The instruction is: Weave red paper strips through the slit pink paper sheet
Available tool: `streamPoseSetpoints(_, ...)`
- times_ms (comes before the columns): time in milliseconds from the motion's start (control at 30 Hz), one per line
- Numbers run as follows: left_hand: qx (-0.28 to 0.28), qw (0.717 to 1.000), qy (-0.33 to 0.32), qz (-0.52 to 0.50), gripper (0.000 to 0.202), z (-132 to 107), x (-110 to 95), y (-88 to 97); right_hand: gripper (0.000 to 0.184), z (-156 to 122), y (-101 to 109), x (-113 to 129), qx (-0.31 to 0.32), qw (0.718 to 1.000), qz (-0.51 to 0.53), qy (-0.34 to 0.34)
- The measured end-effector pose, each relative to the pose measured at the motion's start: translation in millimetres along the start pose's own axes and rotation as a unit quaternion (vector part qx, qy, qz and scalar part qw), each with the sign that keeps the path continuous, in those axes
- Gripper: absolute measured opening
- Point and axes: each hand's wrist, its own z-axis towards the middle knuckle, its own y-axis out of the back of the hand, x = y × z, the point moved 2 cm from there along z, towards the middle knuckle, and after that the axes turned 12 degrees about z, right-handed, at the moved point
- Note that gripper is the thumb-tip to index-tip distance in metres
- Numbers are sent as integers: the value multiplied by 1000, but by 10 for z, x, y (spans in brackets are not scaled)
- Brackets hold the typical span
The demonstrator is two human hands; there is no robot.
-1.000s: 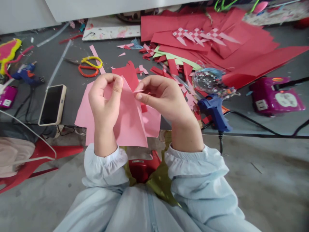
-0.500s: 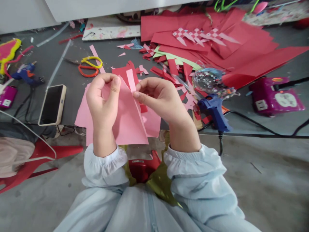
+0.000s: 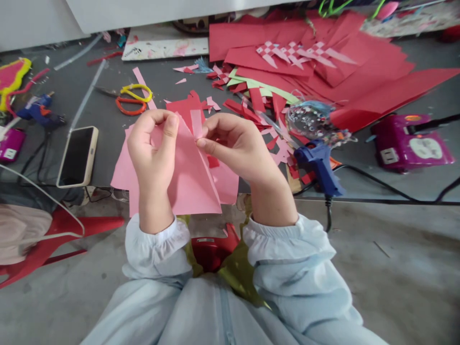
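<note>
My left hand point(image 3: 154, 143) pinches the upper edge of a pink paper sheet point(image 3: 190, 187) between thumb and fingers. My right hand point(image 3: 237, 143) is closed, its thumb and index finger pinching a narrow pink paper strip point(image 3: 196, 123) that stands up at the sheet's right edge. Whether the strip is joined to the sheet or lies against it, I cannot tell. Under and behind the sheet are more pink paper pieces point(image 3: 228, 182) and a red paper piece point(image 3: 179, 105). Scissors with yellow and orange handles point(image 3: 133, 99) lie beyond my left hand.
Right of my hands lie a blue glue gun point(image 3: 318, 165) with a black cable, a bag of small beads point(image 3: 311, 122) and a purple box point(image 3: 411, 143). Red paper sheets point(image 3: 381, 91) and woven paper fish point(image 3: 287, 51) fill the back. A phone point(image 3: 77, 157) lies left.
The pink strip between my right fingers has tilted and turned, its free end now slightly lower and its face paler. My hands have otherwise barely moved.
</note>
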Motion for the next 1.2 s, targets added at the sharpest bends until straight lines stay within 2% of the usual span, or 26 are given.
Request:
streamPoseSetpoints(200,5,1000,9,1,26,-1,14,19,28,4,4,9,-7,1000,-5,3)
streamPoseSetpoints(367,6,1000,10,19,28,-2,-3,33,31,-16,26,-8,-26,999,9,-29)
streamPoseSetpoints(567,-19,1000,-8,1,14,-10,14,28,31,-24,33,4,-16,998,6,-68)
streamPoseSetpoints(767,-4,1000,9,2,27,5,35,18,32,-7,13,5,-27,998,3,-56)
streamPoseSetpoints(833,-13,1000,-9,4,30,5,28,18,32,-6,9,-3,-30,998,8,-50)
streamPoseSetpoints(967,-6,999,25,23,31,2,19,20,33,-8,13,-16,-34,999,5,-42)
streamPoseSetpoints(1067,-1,1000,15,21,30,10,19,29,32,-7,18,-23,-26,999,5,-27)
streamPoseSetpoints(1200,-24,1000,5,9,25,11,39,37,31,-9,24,-32,-22,1000,11,-18)
